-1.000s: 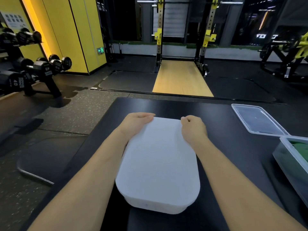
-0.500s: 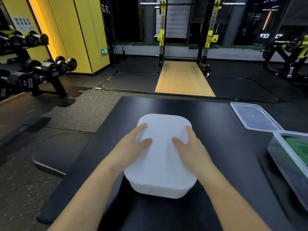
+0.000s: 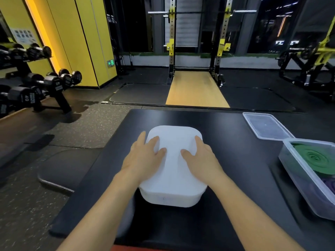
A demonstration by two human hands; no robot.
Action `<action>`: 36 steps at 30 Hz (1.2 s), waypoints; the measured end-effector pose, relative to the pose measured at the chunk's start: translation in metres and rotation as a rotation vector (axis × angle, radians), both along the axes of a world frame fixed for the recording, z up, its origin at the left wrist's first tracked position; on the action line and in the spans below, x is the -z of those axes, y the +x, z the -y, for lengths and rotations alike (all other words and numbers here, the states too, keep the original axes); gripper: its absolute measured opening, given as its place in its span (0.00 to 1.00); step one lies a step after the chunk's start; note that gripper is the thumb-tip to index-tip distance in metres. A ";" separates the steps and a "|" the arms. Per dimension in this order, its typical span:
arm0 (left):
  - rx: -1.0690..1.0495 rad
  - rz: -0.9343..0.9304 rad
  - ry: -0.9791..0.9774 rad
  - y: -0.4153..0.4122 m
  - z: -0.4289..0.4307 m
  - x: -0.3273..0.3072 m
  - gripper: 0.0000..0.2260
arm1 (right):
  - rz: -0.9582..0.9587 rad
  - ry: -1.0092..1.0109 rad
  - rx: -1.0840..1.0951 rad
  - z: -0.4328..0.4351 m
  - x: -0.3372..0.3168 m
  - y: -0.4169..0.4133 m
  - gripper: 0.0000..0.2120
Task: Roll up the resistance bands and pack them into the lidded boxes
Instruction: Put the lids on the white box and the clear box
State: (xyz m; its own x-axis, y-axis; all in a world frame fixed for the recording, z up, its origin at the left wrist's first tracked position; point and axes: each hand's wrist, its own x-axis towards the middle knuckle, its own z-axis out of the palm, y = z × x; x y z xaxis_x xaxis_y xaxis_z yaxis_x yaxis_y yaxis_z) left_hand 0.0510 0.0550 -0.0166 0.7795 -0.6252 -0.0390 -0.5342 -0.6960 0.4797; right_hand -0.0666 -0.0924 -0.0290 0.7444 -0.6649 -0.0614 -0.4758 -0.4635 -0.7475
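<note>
A white lidded box [image 3: 173, 192] stands on the black table [image 3: 226, 160] in front of me, its lid on. My left hand [image 3: 145, 158] lies flat on the left half of the lid, fingers straight. My right hand [image 3: 201, 158] presses flat on the right half. At the right edge sits an open clear box [image 3: 297, 171] with a rolled green resistance band [image 3: 316, 160] inside and a purple band [image 3: 329, 185] beneath it. Its clear lid [image 3: 266, 125] lies separately on the table behind it.
Beyond the table's far edge is gym floor with a squat rack [image 3: 197, 48] and a wooden platform [image 3: 195, 89]. A dumbbell rack [image 3: 36, 87] stands at the left, and a black mat [image 3: 68, 169] lies on the floor by the table's left side.
Both hands came back from gripping the lid's far edge and now lie flat on top of it. The box sits a little farther from me than a second ago.
</note>
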 end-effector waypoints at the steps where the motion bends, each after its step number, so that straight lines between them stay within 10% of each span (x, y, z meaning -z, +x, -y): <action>1: 0.011 0.033 0.016 -0.003 0.002 -0.001 0.22 | 0.006 -0.003 -0.020 0.000 -0.002 -0.002 0.29; 16: 0.263 0.184 -0.013 -0.088 0.118 -0.011 0.20 | -0.010 -0.166 0.114 0.096 -0.058 -0.101 0.10; 36: 0.306 -0.384 -0.245 -0.253 0.254 -0.007 0.14 | -0.278 -0.624 0.455 0.214 -0.042 -0.290 0.06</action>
State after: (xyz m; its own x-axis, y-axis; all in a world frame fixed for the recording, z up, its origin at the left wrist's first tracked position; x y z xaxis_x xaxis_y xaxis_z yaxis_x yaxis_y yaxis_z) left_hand -0.2024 -0.1987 -0.0095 0.5188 -0.8478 -0.1097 -0.4494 -0.3796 0.8086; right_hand -0.3562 -0.3068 0.0131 0.4055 -0.8712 0.2769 -0.8475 -0.4718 -0.2434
